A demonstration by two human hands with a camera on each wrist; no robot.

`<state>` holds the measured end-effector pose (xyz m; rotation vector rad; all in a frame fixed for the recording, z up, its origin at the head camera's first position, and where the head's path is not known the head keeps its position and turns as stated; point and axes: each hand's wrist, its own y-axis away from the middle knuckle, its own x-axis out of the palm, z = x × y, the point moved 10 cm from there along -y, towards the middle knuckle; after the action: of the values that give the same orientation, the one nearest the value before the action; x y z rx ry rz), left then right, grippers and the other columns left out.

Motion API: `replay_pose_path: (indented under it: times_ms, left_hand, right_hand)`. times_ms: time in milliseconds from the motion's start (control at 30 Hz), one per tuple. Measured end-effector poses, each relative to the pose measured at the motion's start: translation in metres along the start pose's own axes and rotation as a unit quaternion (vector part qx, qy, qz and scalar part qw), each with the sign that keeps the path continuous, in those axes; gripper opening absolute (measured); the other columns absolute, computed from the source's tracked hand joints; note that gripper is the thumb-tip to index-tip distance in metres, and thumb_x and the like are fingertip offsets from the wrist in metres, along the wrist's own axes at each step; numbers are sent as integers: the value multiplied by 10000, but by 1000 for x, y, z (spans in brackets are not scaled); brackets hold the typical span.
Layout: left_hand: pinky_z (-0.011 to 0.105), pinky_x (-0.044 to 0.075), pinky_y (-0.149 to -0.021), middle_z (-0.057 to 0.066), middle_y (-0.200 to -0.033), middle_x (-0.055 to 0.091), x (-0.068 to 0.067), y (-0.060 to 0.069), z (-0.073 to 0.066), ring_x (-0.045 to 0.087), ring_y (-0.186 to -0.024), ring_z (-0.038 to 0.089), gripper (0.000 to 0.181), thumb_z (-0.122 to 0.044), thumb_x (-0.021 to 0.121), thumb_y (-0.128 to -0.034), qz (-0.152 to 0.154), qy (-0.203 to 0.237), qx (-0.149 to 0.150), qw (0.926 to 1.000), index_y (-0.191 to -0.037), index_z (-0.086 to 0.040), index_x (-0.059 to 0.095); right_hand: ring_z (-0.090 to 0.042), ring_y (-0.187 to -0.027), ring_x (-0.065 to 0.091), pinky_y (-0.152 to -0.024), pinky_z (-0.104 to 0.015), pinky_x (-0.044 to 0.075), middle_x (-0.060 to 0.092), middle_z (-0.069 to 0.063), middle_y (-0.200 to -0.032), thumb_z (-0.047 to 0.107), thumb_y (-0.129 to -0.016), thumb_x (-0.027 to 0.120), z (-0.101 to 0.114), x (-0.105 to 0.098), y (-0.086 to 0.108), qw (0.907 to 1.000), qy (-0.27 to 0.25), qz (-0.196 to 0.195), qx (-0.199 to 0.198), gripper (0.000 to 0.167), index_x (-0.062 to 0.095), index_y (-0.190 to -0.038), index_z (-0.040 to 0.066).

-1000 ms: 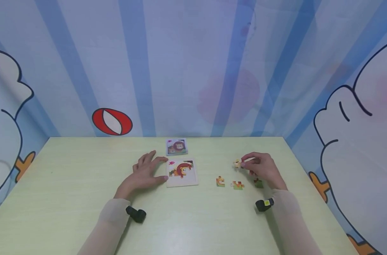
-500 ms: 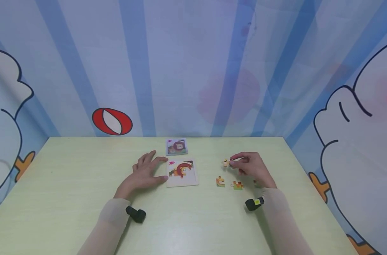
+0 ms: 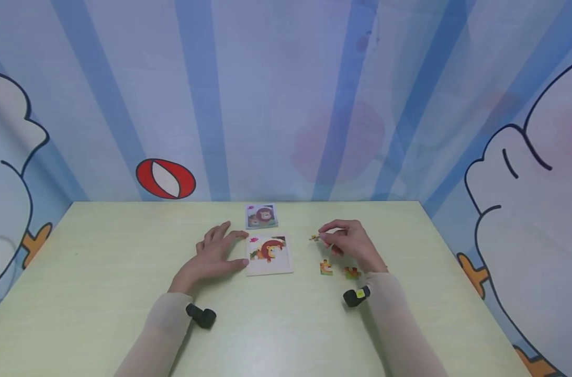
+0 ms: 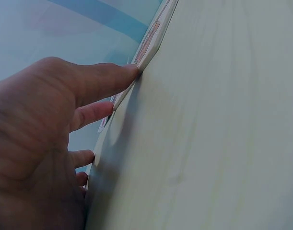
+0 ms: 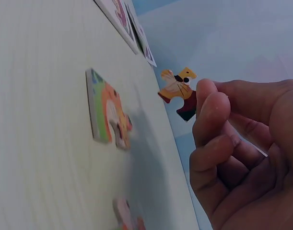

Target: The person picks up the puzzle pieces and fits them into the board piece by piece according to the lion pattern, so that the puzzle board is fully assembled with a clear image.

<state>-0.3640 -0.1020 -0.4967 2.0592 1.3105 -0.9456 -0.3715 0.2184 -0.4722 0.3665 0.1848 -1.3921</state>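
Puzzle piece nearer board, gap between

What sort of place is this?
Probably a staged indoor recording spot, maybe a play corner: a cartoon-printed fabric backdrop behind a pale table, a lion jigsaw board lying on the table, and a black device at each wrist.

Booth-like setup: pale table backed and flanked by striped cartoon cloth.
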Motion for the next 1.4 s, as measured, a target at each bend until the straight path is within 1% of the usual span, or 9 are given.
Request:
replay_pose_path:
  times_ms: [200, 367, 500, 567, 767, 1000, 1133, 1267, 1400]
  left_hand:
    - [810, 130, -1203, 222, -1805, 102, 0, 0, -1, 43, -1640, 518, 668, -432, 722, -981, 36, -23, -15, 10000, -1580, -247, 488]
    - [809, 130, -1206, 214, -1808, 96, 0, 0, -1, 40, -1642, 510, 672, -422, 725, -977, 38, -7, -49, 10000, -1581, -252, 487]
    - [816, 129, -1199, 228, -1804, 100, -1, 1, -1, 41, -1636, 522, 676, -423, 727, -966, 2, 32, -15, 10000, -1574, -241, 493]
    - [821, 131, -1195, 234, -1800, 107, -1, 1, -2, 46, -1632, 528, 677, -417, 733, -961, -13, 38, -6, 10000, -1569, -238, 496]
    - [820, 144, -1190, 241, -1793, 124, -1, 0, -2, 63, -1628, 540, 675, -395, 743, -954, -25, 32, -29, 10000, -1564, -238, 499]
    - [811, 143, -1198, 229, -1797, 124, 0, -1, 0, 64, -1631, 535, 672, -407, 739, -963, -11, -14, -54, 10000, -1570, -257, 496]
    - [818, 155, -1176, 247, -1786, 137, -1, 0, -1, 78, -1617, 551, 676, -421, 745, -951, -58, 15, 4, 10000, -1560, -252, 504]
    - [820, 157, -1169, 254, -1782, 139, -2, 0, -1, 82, -1612, 554, 677, -422, 749, -946, -71, 27, 17, 10000, -1555, -252, 508]
    - [810, 151, -1188, 237, -1794, 122, 0, -1, 0, 68, -1626, 541, 674, -404, 741, -957, -39, -1, -33, 10000, -1567, -255, 497]
  right_hand:
    - [-199, -608, 571, -629, -303, 477, 755, -153, -864, 197, -1012, 753, 7, 17, -4, 9998, 10, 141, -160, 245, 770, -1181, 20]
    - [-203, -632, 525, -623, -303, 439, 758, -104, -933, 232, -999, 776, 7, 29, -8, 9999, 34, 123, -62, 237, 793, -1166, 65]
    - [-192, -645, 605, -626, -292, 463, 795, -108, -984, 250, -992, 788, 8, 38, -11, 9999, 31, 126, 2, 225, 806, -1149, 89]
    - [-187, -635, 653, -623, -291, 482, 813, -127, -993, 233, -994, 785, 9, 43, -13, 9998, 9, 185, -22, 233, 799, -1159, 69]
    - [-153, -624, 722, -602, -285, 476, 830, -147, -936, 176, -991, 781, 10, 54, -15, 9993, -136, 342, 71, 234, 786, -1162, 16]
    - [-110, -718, 756, -714, -266, 617, 834, -136, -933, 111, -977, 777, 8, 66, -15, 9974, -450, 496, 265, 213, 772, -1145, -20]
    - [-99, -739, 763, -731, -253, 616, 836, -97, -922, 110, -968, 789, 7, 70, -14, 9969, -540, 461, 347, 214, 781, -1139, -18]
    - [-92, -712, 757, -726, -243, 610, 824, -65, -868, 97, -958, 801, 5, 76, -16, 9954, -717, 458, 444, 219, 785, -1138, -27]
    - [-79, -682, 749, -712, -231, 604, 818, -45, -842, 85, -952, 806, 5, 82, -18, 9951, -740, 397, 514, 206, 794, -1128, -20]
